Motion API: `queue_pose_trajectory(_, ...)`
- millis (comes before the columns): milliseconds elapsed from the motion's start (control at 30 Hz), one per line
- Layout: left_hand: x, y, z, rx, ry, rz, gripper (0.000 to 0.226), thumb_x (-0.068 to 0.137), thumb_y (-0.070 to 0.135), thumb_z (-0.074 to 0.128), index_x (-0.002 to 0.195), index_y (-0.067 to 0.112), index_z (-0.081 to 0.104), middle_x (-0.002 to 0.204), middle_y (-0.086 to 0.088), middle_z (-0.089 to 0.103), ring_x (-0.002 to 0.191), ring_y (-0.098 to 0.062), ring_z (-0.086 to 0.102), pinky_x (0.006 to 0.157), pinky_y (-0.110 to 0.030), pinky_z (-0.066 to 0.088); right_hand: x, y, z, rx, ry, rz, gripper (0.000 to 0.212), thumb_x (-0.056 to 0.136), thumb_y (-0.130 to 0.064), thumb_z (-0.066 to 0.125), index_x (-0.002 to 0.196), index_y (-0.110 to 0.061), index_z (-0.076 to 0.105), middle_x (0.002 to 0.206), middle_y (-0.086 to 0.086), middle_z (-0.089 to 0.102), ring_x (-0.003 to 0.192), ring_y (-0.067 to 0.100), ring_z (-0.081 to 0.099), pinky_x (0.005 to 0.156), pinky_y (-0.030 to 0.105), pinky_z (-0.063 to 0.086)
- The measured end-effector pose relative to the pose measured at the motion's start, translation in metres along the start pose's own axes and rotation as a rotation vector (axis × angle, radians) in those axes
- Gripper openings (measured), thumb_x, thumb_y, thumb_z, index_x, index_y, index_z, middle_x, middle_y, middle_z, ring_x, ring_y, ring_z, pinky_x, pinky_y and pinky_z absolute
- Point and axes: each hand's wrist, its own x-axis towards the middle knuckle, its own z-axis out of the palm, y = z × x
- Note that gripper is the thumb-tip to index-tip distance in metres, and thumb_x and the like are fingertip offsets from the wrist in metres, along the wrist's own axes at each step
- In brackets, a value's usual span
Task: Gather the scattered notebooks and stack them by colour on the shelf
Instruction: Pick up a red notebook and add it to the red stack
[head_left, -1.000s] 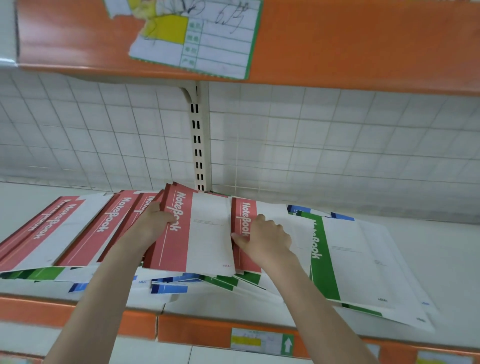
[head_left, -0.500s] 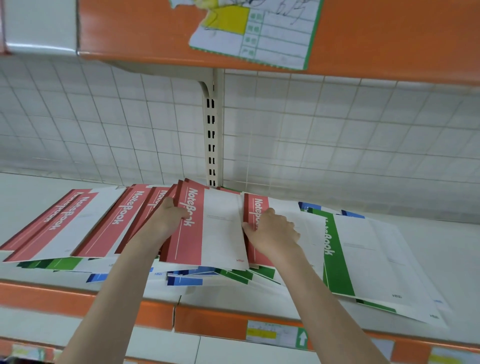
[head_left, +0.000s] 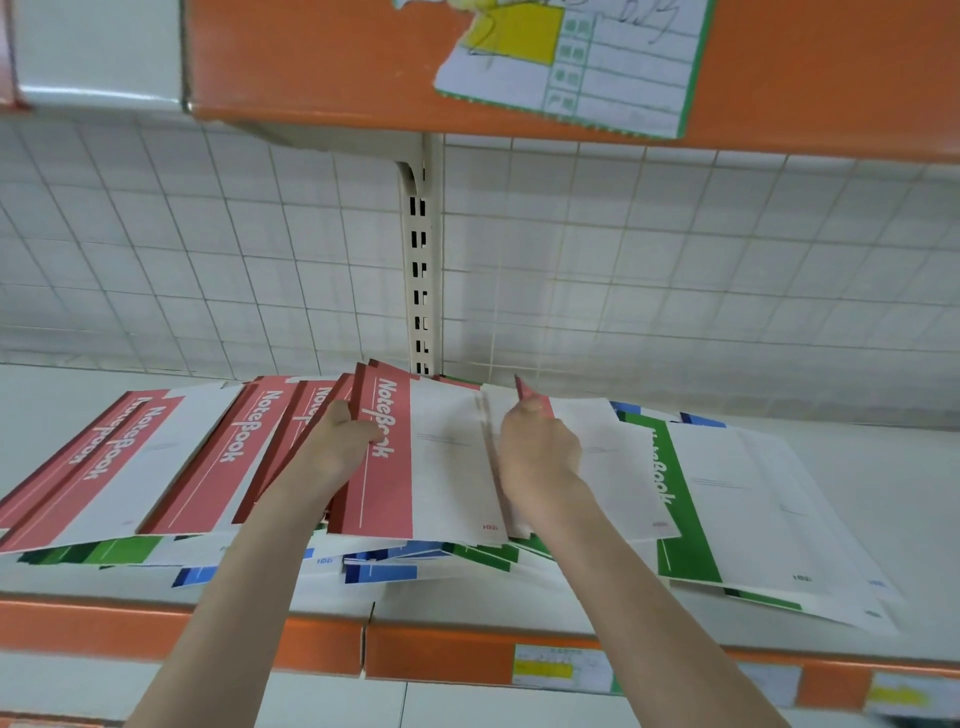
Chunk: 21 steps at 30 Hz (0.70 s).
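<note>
Red, green and blue notebooks lie spread over the white shelf (head_left: 857, 483). My left hand (head_left: 340, 441) grips the spine edge of a red notebook (head_left: 415, 457) on top of the middle pile, thumb on its cover. My right hand (head_left: 537, 449) pinches the spine of another red notebook (head_left: 613, 462) just to the right and tilts it up on edge. More red notebooks (head_left: 130, 457) fan out to the left. A green notebook (head_left: 737, 499) lies to the right. Blue notebooks (head_left: 384, 569) and green ones peek out from under the pile.
An orange upper shelf (head_left: 322, 67) with a paper label (head_left: 576, 62) hangs overhead. A slotted upright (head_left: 421, 270) runs down the wire grid back wall. The shelf's orange front edge (head_left: 441, 654) carries price tags.
My right hand has lifted the spine of its red notebook, so the cover now stands tilted instead of lying flat. My left hand keeps its grip on the middle notebook.
</note>
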Motion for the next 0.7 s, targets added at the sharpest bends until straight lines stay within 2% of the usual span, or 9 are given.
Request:
queue_pose_trajectory(100, 0.003, -0.004, 0.004, 0.000, -0.009, 0.054, 0.021, 0.091, 0.005, 0.051, 0.110, 0.009, 0.047, 0.095, -0.011, 0.060, 0.077, -0.022, 0.058, 0.065, -0.030, 0.045, 0.003, 0.000, -0.010, 0.168, 0.109, -0.070, 0.049, 0.089, 0.006, 0.048, 0.134, 0.009, 0.031, 0.118, 0.018, 0.059, 0.105, 0.033, 0.061, 0.068, 0.031, 0.041)
queue_pose_trajectory(200, 0.006, -0.005, 0.014, -0.009, -0.013, 0.114, 0.021, 0.092, 0.009, 0.052, 0.113, 0.009, 0.051, 0.092, -0.004, 0.062, 0.077, -0.016, 0.060, 0.062, -0.028, 0.044, -0.008, -0.018, -0.024, 0.421, 0.129, -0.176, 0.030, 0.094, -0.006, 0.044, 0.124, 0.001, 0.040, 0.098, 0.014, 0.061, 0.092, 0.032, 0.063, 0.066, 0.032, 0.044)
queue_pose_trajectory(267, 0.007, -0.005, 0.020, -0.011, 0.008, 0.142, 0.033, 0.096, 0.027, 0.048, 0.123, 0.008, 0.051, 0.108, -0.007, 0.064, 0.093, -0.021, 0.062, 0.081, -0.034, 0.047, -0.018, -0.034, -0.027, 0.552, 0.116, -0.261, 0.027, 0.096, -0.011, 0.043, 0.122, -0.003, 0.041, 0.088, 0.009, 0.057, 0.085, 0.028, 0.064, 0.065, 0.032, 0.049)
queue_pose_trajectory(300, 0.008, -0.004, 0.021, 0.003, 0.017, 0.145, 0.046, 0.096, 0.040, 0.045, 0.129, 0.008, 0.050, 0.115, -0.006, 0.061, 0.103, -0.023, 0.059, 0.089, -0.035, 0.042, -0.021, -0.041, -0.026, 0.599, 0.123, -0.290, 0.027, 0.096, -0.013, 0.043, 0.122, -0.005, 0.041, 0.086, 0.007, 0.057, 0.082, 0.026, 0.064, 0.063, 0.031, 0.050)
queue_pose_trajectory(367, 0.007, -0.002, 0.021, 0.012, 0.002, 0.143, 0.060, 0.089, 0.061, 0.044, 0.124, 0.013, 0.052, 0.108, 0.001, 0.058, 0.098, -0.018, 0.056, 0.085, -0.034, 0.038, -0.025, -0.051, -0.022, 0.674, 0.118, -0.319, 0.031, 0.097, -0.015, 0.042, 0.127, -0.006, 0.039, 0.084, 0.006, 0.057, 0.075, 0.022, 0.062, 0.053, 0.023, 0.044)
queue_pose_trajectory(400, 0.007, -0.002, 0.019, -0.006, -0.025, 0.136, 0.056, 0.085, 0.064, 0.048, 0.113, 0.016, 0.055, 0.101, 0.003, 0.058, 0.089, -0.014, 0.057, 0.078, -0.032, 0.041, -0.026, -0.054, -0.019, 0.704, 0.110, -0.316, 0.034, 0.097, -0.015, 0.041, 0.131, -0.007, 0.038, 0.085, 0.007, 0.058, 0.075, 0.023, 0.062, 0.052, 0.022, 0.040)
queue_pose_trajectory(467, 0.009, -0.005, 0.016, -0.039, -0.082, 0.113, 0.039, 0.086, 0.048, 0.060, 0.105, 0.015, 0.056, 0.098, -0.004, 0.062, 0.083, -0.015, 0.060, 0.067, -0.030, 0.045, -0.027, -0.053, -0.013, 0.735, 0.079, -0.305, 0.040, 0.097, -0.014, 0.039, 0.137, -0.009, 0.037, 0.095, 0.011, 0.062, 0.080, 0.024, 0.063, 0.056, 0.023, 0.040)
queue_pose_trajectory(567, 0.013, -0.008, 0.011, -0.052, -0.122, 0.053, 0.032, 0.089, 0.013, 0.061, 0.119, 0.008, 0.052, 0.107, -0.013, 0.064, 0.086, -0.024, 0.063, 0.066, -0.031, 0.048, -0.024, -0.042, -0.008, 0.800, 0.031, -0.306, 0.040, 0.096, -0.011, 0.040, 0.136, -0.014, 0.044, 0.111, 0.009, 0.063, 0.079, 0.014, 0.059, 0.059, 0.016, 0.042)
queue_pose_trajectory(700, 0.014, -0.006, 0.007, -0.082, -0.096, 0.001, 0.033, 0.089, 0.009, 0.059, 0.120, 0.003, 0.048, 0.093, -0.010, 0.061, 0.074, -0.023, 0.060, 0.058, -0.029, 0.043, -0.016, -0.013, -0.006, 0.703, 0.099, -0.215, 0.037, 0.095, -0.005, 0.040, 0.126, -0.016, 0.056, 0.121, 0.006, 0.062, 0.103, 0.019, 0.060, 0.082, 0.028, 0.047)
